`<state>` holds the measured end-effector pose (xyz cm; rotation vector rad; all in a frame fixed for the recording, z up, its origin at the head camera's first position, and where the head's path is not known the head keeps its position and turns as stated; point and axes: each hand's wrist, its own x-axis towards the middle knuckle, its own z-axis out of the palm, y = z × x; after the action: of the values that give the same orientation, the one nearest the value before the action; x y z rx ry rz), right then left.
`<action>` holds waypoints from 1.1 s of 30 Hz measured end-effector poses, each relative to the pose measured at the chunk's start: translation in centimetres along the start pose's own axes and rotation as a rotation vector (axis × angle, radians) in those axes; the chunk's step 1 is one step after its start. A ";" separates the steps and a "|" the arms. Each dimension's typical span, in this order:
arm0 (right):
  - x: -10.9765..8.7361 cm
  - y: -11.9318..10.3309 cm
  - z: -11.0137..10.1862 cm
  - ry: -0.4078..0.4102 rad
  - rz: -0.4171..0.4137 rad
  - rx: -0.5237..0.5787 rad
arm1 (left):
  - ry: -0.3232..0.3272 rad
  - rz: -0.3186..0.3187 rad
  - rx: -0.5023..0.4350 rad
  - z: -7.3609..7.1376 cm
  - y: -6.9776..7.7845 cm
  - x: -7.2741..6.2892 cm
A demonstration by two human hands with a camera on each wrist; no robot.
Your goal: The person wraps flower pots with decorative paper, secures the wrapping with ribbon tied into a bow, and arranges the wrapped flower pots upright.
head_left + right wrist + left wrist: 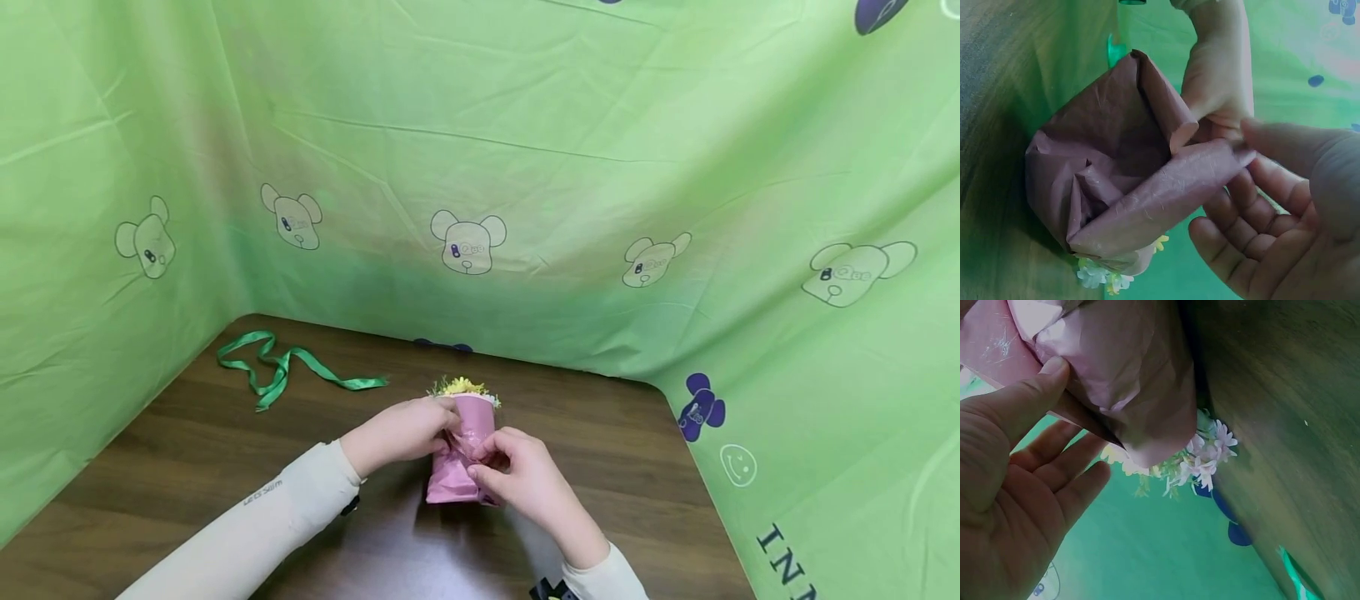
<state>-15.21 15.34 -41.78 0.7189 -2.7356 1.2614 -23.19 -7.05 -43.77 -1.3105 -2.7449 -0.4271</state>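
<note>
A small bouquet in pink wrapping paper (452, 483) is at the middle of the table. Yellow and white flowers (463, 386) show at its far end; in the left wrist view pale flowers (1207, 453) poke past the paper. My left hand (405, 429) pinches the wrapper's left side, thumb on the paper and other fingers partly behind it. From the right, my right hand (525, 479) pinches a paper edge between thumb and forefinger. In the right wrist view the near end of the wrapper (1104, 144) gapes in loose folds. Stems cannot be seen.
A green ribbon (281, 371) lies loosely curled on the brown wooden table (600, 492), toward the back left. Green cloth (465, 167) printed with bear heads hangs along the back and both sides of the table.
</note>
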 end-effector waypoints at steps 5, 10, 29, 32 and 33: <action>-0.4 -0.1 0.6 0.040 -0.074 -0.094 | -0.002 -0.016 0.023 -0.2 0.3 0.3; -0.9 -0.4 1.4 0.132 -0.216 -0.237 | 0.016 -0.042 0.047 -0.3 0.8 0.4; -1.3 -2.2 4.1 0.295 -0.555 -0.548 | 0.096 -0.039 0.135 0.3 1.2 -0.3; -1.5 -2.1 3.8 0.194 -0.473 -0.493 | 0.089 -0.010 0.114 0.5 0.9 -0.6; -1.4 -2.1 3.5 0.133 -0.440 -0.450 | 0.086 0.003 0.102 0.5 0.8 -0.7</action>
<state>-12.53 12.15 -43.00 1.0505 -2.4255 0.5569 -22.15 -6.94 -44.20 -1.2421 -2.6567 -0.3306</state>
